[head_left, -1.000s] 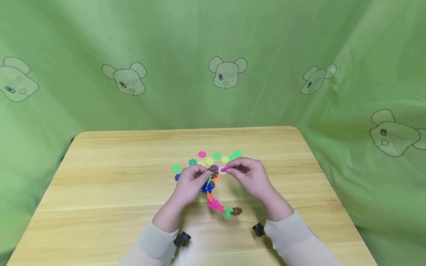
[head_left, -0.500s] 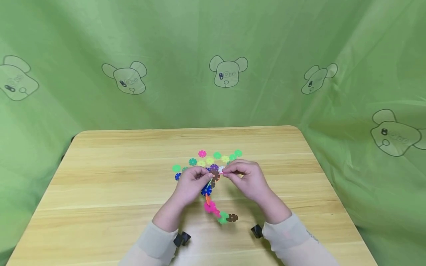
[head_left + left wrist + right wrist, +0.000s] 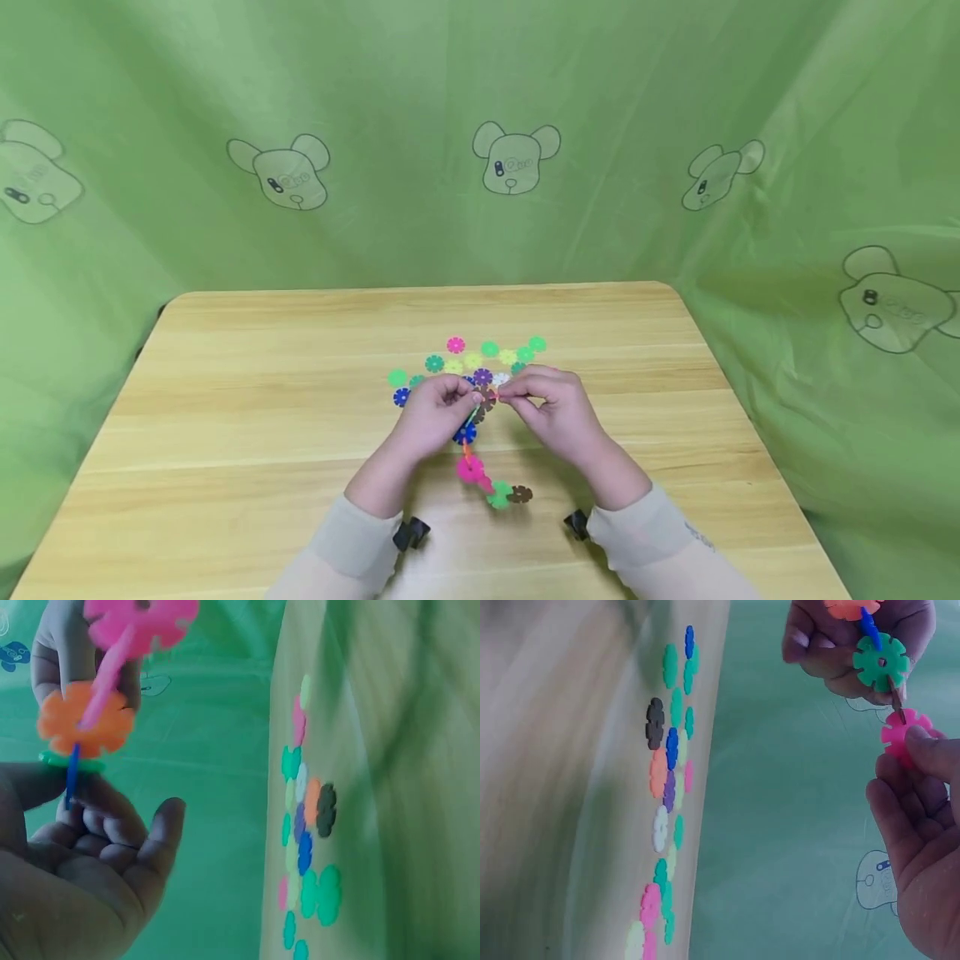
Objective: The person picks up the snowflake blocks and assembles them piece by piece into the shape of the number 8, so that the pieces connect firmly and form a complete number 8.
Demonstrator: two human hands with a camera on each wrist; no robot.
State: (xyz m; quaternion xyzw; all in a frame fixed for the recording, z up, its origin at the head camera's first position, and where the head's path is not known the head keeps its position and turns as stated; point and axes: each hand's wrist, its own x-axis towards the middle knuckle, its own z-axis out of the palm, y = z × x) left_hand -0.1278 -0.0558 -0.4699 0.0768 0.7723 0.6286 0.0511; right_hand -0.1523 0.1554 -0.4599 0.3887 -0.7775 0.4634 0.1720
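My left hand holds a chain of slotted plastic snowflake discs, pinching it at a green disc. From there a blue disc, an orange disc, pink discs, a green disc and a brown disc hang toward the person. My right hand pinches a pink disc between thumb and fingers. In the right wrist view that pink disc meets an edge-on brown disc on the chain; how deep the slots sit cannot be told.
Loose discs lie flat on the wooden table beyond the hands, among them a pink one, a purple one, a white one and several green ones. A green curtain stands behind the table.
My right hand has brought the pink disc left and slightly down, against the chain's brown disc. The hanging end of the chain has swung lower and a little left. The left hand barely moved.
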